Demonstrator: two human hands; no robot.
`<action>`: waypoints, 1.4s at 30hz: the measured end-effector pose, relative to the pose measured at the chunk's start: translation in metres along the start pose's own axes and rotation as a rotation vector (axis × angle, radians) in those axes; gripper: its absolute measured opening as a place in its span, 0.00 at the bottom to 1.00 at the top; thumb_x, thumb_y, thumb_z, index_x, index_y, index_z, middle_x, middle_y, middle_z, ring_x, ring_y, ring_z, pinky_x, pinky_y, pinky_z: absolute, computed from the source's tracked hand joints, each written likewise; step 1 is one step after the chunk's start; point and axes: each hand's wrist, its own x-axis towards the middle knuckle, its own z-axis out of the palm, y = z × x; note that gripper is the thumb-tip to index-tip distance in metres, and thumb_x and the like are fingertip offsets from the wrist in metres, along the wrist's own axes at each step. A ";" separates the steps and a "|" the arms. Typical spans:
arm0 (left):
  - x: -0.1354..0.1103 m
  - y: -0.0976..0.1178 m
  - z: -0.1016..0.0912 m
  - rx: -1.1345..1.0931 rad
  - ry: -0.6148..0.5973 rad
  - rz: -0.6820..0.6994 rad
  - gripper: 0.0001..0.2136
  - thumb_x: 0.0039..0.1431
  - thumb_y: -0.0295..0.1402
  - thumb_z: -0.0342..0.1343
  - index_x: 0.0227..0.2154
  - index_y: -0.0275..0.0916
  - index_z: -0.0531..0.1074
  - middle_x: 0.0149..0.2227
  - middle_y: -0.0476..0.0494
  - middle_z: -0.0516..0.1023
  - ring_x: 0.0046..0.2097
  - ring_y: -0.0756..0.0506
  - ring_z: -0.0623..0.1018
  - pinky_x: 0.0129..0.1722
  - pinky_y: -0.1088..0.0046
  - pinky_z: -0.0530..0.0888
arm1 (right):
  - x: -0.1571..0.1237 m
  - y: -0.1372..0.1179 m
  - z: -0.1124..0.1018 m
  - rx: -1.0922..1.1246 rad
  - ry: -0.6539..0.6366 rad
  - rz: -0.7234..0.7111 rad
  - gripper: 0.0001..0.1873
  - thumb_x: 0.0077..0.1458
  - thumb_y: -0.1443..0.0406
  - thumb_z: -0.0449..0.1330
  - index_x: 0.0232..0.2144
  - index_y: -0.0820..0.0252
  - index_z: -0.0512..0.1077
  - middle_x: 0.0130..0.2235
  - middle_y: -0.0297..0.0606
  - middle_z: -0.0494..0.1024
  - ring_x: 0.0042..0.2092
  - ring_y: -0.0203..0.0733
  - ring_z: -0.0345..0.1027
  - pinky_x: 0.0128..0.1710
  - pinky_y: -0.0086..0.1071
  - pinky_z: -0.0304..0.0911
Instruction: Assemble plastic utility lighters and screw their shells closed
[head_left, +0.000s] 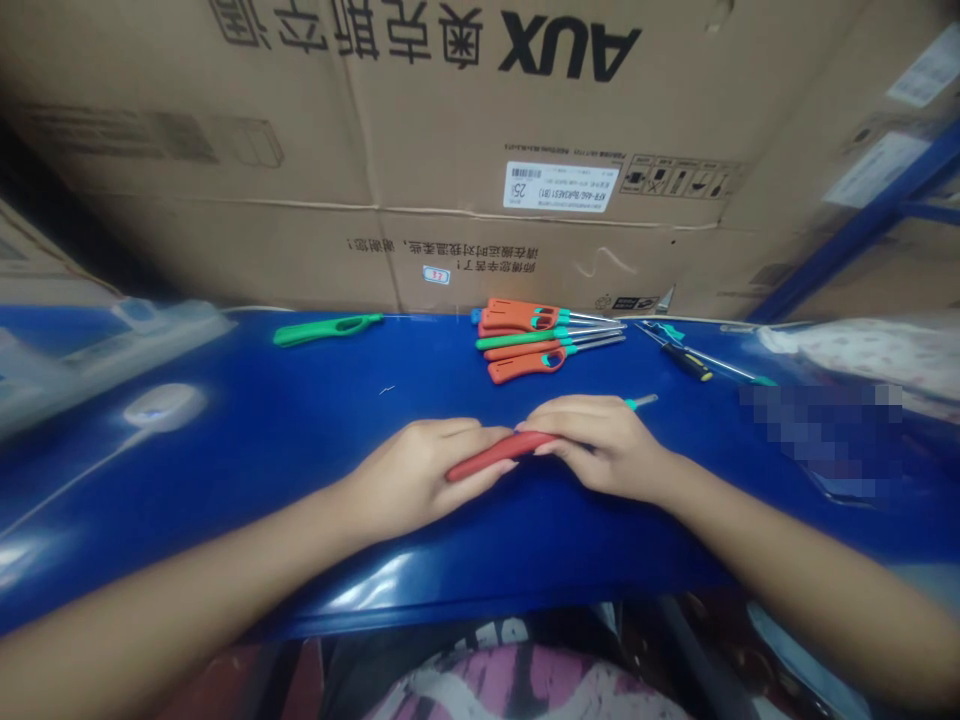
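Note:
A red long-nosed lighter is held in both hands above the near part of the blue table. My left hand wraps round the rear of its handle, thumb along the near side. My right hand grips its front part, fingers over the top and thumb below. The metal tip pokes out beyond the right knuckles; the trigger area is hidden by the fingers. Farther back lies a pile of several orange and green lighters, metal tubes pointing right. A green lighter handle lies alone to the left.
A large cardboard box walls off the back of the blue table. At the right are a yellow-black screwdriver, a loose metal tube and a patterned cloth. A white round device with a cable sits left.

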 end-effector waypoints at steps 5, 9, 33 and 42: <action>0.005 -0.011 -0.003 0.006 0.013 0.000 0.16 0.68 0.36 0.54 0.56 0.40 0.72 0.46 0.46 0.81 0.42 0.48 0.80 0.44 0.75 0.73 | 0.001 0.008 -0.006 -0.131 -0.019 0.021 0.11 0.64 0.63 0.59 0.48 0.59 0.73 0.46 0.42 0.81 0.47 0.42 0.75 0.48 0.34 0.69; 0.008 -0.019 -0.007 -0.068 0.009 -0.035 0.14 0.68 0.35 0.54 0.54 0.40 0.73 0.48 0.47 0.81 0.45 0.49 0.79 0.47 0.76 0.73 | 0.001 0.021 -0.019 -0.234 -0.120 0.061 0.08 0.61 0.63 0.62 0.42 0.60 0.75 0.40 0.40 0.82 0.41 0.43 0.75 0.41 0.33 0.68; 0.009 -0.037 -0.008 0.146 0.044 -0.045 0.11 0.68 0.38 0.55 0.44 0.37 0.76 0.38 0.45 0.80 0.36 0.48 0.78 0.37 0.74 0.70 | 0.000 0.040 -0.029 -0.450 -0.174 0.133 0.18 0.62 0.57 0.61 0.52 0.57 0.72 0.48 0.44 0.79 0.50 0.50 0.71 0.50 0.43 0.64; 0.010 -0.038 -0.012 0.242 0.088 -0.086 0.14 0.68 0.40 0.53 0.41 0.35 0.77 0.36 0.43 0.81 0.34 0.46 0.78 0.35 0.72 0.70 | -0.012 0.083 -0.061 -0.427 -0.152 0.249 0.06 0.58 0.63 0.63 0.36 0.59 0.73 0.38 0.40 0.79 0.41 0.47 0.72 0.43 0.40 0.66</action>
